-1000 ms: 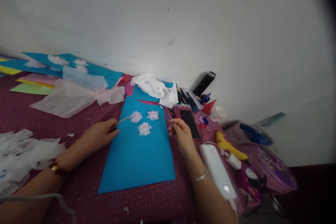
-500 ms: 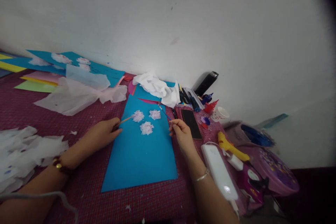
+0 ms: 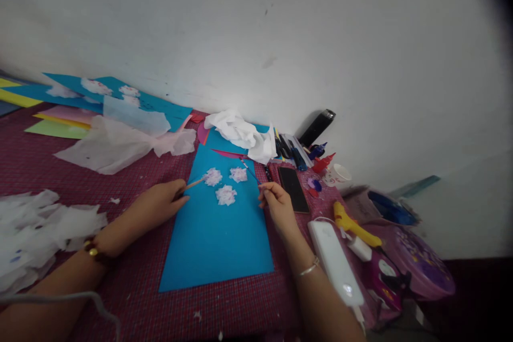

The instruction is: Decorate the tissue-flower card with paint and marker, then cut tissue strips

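A blue sheet of paper [image 3: 219, 243] lies before me with three fluffy whitish-pink tissue paper puffs [image 3: 226, 195] on its upper part. My left hand [image 3: 166, 200] is closed around a thin wooden stick [image 3: 194, 184], whose tip reaches the left puff [image 3: 212, 177]. At the sheet's right edge, my right hand [image 3: 276, 200] pinches a slim dark-blue stick, like a pencil or thin brush [image 3: 249, 170]. Its far end points up and left, beyond the right puff [image 3: 238, 174]. I cannot make out the exact kind of either stick.
White crumpled tissue [image 3: 240, 133] lies behind the sheet, and a torn tissue pile [image 3: 36, 235] at left. On the right are a phone [image 3: 293, 189], a white power strip [image 3: 335, 262], a yellow glue gun [image 3: 356, 226], red bottle [image 3: 323, 163] and paper cup [image 3: 337, 174].
The view has shifted very slightly, so the sheet and puffs appear a little further right. Both hands keep their grips, with almost no movement.
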Action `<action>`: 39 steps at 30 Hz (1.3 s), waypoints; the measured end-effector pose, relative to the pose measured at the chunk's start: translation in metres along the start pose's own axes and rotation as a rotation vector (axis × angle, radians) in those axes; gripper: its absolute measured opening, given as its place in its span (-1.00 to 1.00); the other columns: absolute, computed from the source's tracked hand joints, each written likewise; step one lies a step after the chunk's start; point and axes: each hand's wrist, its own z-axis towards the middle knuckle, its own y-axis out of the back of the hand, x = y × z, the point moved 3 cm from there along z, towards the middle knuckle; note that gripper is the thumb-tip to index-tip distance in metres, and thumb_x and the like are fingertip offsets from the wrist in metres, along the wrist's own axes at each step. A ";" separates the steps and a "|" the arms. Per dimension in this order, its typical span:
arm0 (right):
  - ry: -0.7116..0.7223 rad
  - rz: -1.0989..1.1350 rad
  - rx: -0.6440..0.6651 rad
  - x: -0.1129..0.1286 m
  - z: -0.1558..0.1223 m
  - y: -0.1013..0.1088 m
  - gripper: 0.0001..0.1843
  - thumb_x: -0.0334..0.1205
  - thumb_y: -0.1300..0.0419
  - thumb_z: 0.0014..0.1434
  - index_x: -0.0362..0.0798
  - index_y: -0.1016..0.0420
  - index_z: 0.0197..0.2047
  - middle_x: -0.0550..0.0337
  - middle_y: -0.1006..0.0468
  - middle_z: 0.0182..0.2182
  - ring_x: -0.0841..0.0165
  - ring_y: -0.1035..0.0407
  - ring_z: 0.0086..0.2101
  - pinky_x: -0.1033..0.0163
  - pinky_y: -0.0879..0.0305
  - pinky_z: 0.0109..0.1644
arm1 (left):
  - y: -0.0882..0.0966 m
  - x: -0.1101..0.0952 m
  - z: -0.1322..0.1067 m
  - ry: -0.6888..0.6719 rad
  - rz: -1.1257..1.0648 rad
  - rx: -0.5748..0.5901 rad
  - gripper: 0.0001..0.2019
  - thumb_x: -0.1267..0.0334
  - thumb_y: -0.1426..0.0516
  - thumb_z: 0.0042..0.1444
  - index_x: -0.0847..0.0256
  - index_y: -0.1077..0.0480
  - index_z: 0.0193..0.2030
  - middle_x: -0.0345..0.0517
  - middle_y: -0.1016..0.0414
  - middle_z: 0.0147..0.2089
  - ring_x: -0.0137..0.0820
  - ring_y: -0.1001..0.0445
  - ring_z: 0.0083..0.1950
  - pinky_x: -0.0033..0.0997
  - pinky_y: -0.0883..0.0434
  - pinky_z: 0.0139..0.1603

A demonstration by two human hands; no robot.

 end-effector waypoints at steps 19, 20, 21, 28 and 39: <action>0.022 0.066 -0.026 0.001 0.000 0.002 -0.87 -0.14 -0.23 0.13 0.02 -0.54 -0.27 0.28 -0.58 -0.45 0.43 -0.37 -0.54 0.29 -0.30 -0.43 | -0.002 0.001 0.000 -0.003 -0.036 0.007 -0.70 0.03 0.13 0.22 0.16 -0.28 -0.27 0.02 -0.47 -0.24 -0.15 -0.48 -0.22 -0.25 -0.26 -0.19; 0.029 0.084 -0.026 0.002 -0.001 0.003 -0.86 -0.15 -0.24 0.12 0.03 -0.53 -0.24 0.26 -0.61 -0.40 0.42 -0.39 -0.52 0.28 -0.34 -0.39 | -0.002 0.001 0.000 0.001 -0.034 0.006 -0.70 0.03 0.13 0.22 0.16 -0.27 -0.27 0.02 -0.47 -0.24 -0.15 -0.48 -0.23 -0.25 -0.26 -0.19; 0.041 0.107 -0.020 0.005 -0.002 0.005 -0.84 -0.16 -0.25 0.12 0.03 -0.53 -0.20 0.23 -0.64 -0.33 0.41 -0.41 -0.49 0.26 -0.37 -0.35 | -0.002 0.001 0.000 0.003 -0.030 0.006 -0.70 0.03 0.13 0.21 0.16 -0.27 -0.28 0.01 -0.47 -0.25 -0.16 -0.48 -0.24 -0.25 -0.26 -0.20; 0.178 0.192 0.003 0.025 -0.013 0.010 -0.69 -0.24 -0.30 0.14 0.11 -0.50 -0.01 0.10 -0.62 0.02 0.33 -0.54 -0.29 0.13 -0.46 -0.10 | -0.004 0.000 0.002 -0.029 -0.064 -0.043 -0.76 0.05 0.11 0.18 0.13 -0.19 -0.39 -0.11 -0.37 -0.40 -0.26 -0.41 -0.36 -0.32 -0.19 -0.30; 0.152 0.156 -0.213 0.024 -0.012 0.017 -0.65 0.10 -0.12 0.31 -0.01 -0.51 -0.22 0.27 -0.53 -0.56 0.40 -0.38 -0.54 0.29 -0.31 -0.42 | 0.000 -0.005 -0.001 -0.110 -0.087 0.034 -0.74 0.08 0.08 0.18 0.13 -0.17 -0.46 -0.16 -0.35 -0.45 -0.32 -0.36 -0.41 -0.37 -0.17 -0.35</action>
